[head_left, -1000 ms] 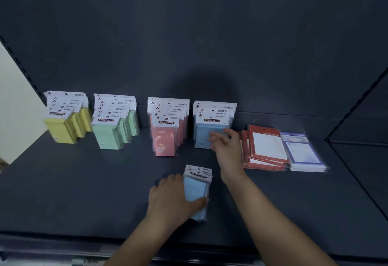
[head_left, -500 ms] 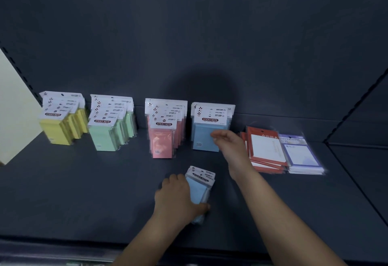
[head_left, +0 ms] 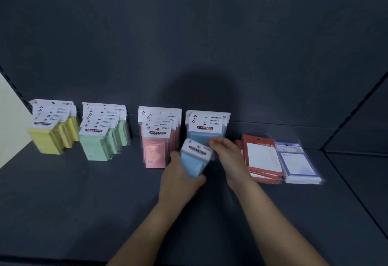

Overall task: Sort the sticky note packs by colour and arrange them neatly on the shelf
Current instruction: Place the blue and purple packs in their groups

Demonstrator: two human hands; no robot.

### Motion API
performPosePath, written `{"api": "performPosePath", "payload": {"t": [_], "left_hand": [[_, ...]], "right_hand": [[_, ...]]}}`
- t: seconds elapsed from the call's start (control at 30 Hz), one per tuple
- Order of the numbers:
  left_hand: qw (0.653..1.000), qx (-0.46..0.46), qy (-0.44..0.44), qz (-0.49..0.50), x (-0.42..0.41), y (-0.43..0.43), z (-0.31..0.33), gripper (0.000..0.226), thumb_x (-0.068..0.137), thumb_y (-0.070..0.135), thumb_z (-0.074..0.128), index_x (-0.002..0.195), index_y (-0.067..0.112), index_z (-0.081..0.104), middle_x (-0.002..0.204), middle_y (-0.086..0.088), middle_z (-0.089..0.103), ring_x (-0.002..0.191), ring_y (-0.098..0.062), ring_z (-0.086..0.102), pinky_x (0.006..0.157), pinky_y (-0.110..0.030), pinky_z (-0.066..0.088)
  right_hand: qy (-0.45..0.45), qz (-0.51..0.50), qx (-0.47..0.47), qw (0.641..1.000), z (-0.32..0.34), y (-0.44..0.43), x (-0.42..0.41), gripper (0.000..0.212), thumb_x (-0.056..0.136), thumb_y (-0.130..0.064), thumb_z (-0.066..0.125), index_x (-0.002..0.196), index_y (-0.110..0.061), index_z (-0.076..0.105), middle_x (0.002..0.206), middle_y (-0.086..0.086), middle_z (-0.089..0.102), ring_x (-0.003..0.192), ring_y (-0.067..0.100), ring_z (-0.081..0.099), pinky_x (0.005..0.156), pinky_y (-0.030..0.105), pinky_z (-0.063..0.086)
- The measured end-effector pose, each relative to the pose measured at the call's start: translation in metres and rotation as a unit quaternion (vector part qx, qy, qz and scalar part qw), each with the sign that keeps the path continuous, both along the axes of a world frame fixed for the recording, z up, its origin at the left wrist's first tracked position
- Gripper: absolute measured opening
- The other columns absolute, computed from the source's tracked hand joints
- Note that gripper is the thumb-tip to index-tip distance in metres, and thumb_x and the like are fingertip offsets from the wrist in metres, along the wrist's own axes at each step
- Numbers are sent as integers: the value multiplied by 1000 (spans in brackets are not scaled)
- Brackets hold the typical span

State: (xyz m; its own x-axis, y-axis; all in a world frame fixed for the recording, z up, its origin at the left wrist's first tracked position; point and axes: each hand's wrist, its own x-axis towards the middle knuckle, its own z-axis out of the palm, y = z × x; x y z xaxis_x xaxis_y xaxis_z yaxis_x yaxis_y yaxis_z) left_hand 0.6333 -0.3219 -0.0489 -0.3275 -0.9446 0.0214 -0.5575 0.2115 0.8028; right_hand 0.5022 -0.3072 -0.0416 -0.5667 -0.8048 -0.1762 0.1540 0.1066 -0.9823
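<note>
Left hand (head_left: 180, 179) clasps the blue pack (head_left: 194, 161), tilted toward the blue row (head_left: 206, 131) just beyond the grip, presumably to front it. Right hand (head_left: 230, 157) curls beside; pinch unclear.

"STICKY NOTE" on a dark band atop the front yellow pack (head_left: 45, 137), front green pack (head_left: 95, 145), front pink pack (head_left: 156, 148), standing blue pack (head_left: 206, 131), tilted blue pack (head_left: 194, 159), other print too blurred to read

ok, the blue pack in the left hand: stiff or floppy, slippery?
Blue pack is probably stiff: a thick block that holds its shape tilted in the left hand. The plastic wrapper hints at some slip. It is likely light, since one hand holds it.
</note>
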Motion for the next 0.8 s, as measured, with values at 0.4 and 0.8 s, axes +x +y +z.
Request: {"api": "performPosePath", "payload": {"t": [0.4, 0.8], "left_hand": [[982, 29, 184, 19, -51, -17, -41, 102, 55, 46, 69, 139, 12, 22, 137, -6, 37, 126, -21, 40, 105, -41, 38], [993, -53, 110, 7, -46, -11, -40, 69, 83, -8, 53, 144, 8, 26, 134, -9, 31, 126, -17, 31, 98, -10, 23]], "right_hand": [[107, -15, -38, 993, -20, 0, 6, 45, 84, 6, 55, 120, -20, 52, 117, -1, 62, 109, 11, 58, 91, 24, 50], [288, -110, -18, 951, -38, 3, 15, 45, 87, -7, 60, 128, -15, 46, 123, 0, 56, 113, 14, 54, 97, 40, 47]]}}
